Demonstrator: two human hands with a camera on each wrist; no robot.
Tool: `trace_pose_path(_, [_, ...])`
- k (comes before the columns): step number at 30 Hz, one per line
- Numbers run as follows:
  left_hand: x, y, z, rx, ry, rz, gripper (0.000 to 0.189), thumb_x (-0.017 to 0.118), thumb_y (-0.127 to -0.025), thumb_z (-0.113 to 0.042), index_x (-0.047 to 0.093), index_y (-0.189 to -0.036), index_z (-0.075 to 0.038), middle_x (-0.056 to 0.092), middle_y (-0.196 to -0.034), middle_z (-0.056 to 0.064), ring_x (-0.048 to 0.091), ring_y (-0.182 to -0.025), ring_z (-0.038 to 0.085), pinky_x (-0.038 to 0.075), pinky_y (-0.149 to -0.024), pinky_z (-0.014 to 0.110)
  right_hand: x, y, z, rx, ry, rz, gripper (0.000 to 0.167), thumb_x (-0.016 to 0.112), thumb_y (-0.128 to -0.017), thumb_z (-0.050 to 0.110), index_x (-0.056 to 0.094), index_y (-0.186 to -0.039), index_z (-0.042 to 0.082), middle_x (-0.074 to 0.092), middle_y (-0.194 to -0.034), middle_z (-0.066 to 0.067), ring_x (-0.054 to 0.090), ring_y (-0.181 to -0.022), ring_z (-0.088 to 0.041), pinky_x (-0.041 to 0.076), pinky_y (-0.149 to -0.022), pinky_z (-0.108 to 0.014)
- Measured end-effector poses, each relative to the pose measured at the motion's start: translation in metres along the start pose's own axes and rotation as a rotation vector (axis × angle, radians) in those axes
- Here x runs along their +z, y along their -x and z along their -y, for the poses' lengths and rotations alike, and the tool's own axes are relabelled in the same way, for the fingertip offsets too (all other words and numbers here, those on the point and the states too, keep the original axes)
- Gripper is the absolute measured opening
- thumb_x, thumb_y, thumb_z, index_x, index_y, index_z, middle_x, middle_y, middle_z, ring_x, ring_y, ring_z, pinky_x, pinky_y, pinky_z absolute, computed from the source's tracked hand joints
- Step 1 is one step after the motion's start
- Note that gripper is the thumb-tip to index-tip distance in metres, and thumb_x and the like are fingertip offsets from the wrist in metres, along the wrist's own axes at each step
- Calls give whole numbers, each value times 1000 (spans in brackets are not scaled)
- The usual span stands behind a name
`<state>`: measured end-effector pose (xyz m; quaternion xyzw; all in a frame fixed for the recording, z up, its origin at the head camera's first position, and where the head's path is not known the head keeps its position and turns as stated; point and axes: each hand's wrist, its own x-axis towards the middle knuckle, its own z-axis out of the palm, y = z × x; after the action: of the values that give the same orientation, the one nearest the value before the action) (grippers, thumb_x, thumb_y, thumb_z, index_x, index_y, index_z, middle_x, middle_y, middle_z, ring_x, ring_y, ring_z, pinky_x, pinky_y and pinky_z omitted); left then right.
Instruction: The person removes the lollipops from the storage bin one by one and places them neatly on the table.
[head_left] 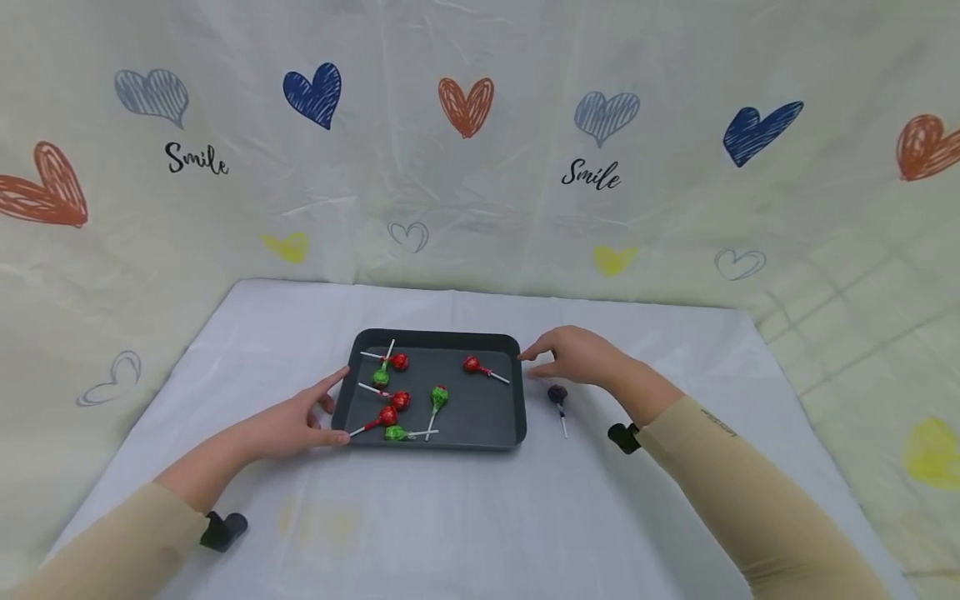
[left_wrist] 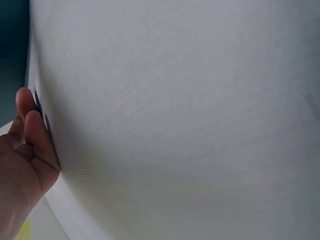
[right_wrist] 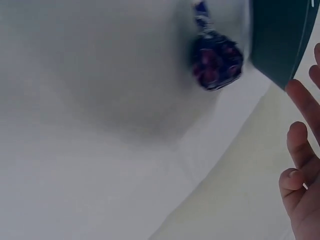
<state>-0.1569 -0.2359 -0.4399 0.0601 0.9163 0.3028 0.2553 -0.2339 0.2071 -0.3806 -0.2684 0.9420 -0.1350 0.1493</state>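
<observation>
A dark grey tray (head_left: pixel 480 421) lies on the white cloth with several lollipops in it. Red lollipops (head_left: pixel 387 415) and green lollipops (head_left: pixel 439 397) are mostly in its left half, and a single red lollipop (head_left: pixel 472 364) lies near the right end. My left hand (head_left: pixel 288 425) is at the tray's left side, fingers and thumb spread along the rim, apparently touching it. At the upper right rim, my right hand (head_left: pixel 579 354) reaches with extended fingers; contact is hard to tell. A dark purple lollipop (right_wrist: pixel 217 60) rests on the cloth right of the tray, below that hand.
The white tablecloth (head_left: pixel 465 525) covers the whole table. Behind it hangs a pale backdrop (head_left: pixel 517 217) printed with hearts and "Smile". A small black device (head_left: pixel 223 531) is at the left wrist, and another black device (head_left: pixel 624 438) at the right.
</observation>
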Motion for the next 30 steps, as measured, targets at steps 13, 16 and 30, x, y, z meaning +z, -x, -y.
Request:
trace_pose_path(13, [2,-3,6,3,13,0,116,83,-73,-54,11,-160,-28,49,-122,8,54,-83,20,46,-69,34,-8,-45,43,-134,100,16,34,76,-89,31,73,-122,24,69,-120,6,62,-115,-15,47,-96,-38])
trace_pose_path(16, [2,-4,6,2,9,4,115,83,-74,-54,11,-160,-28,49,-122,8,54,-83,20,46,-69,34,-7,-52,47,-155,141,26,33,76,-89,29,73,-122,25,69,-120,7,62,-114,-15,47,-96,-37])
trace_pose_path(30, [0,-5,5,-7,6,-4,117,83,-71,-58,12,-160,-30,50,-122,7,54,-82,19,45,-68,34,9,-79,52,-197,310,107,32,74,-91,23,72,-122,27,68,-120,7,62,-109,-12,48,-93,-34])
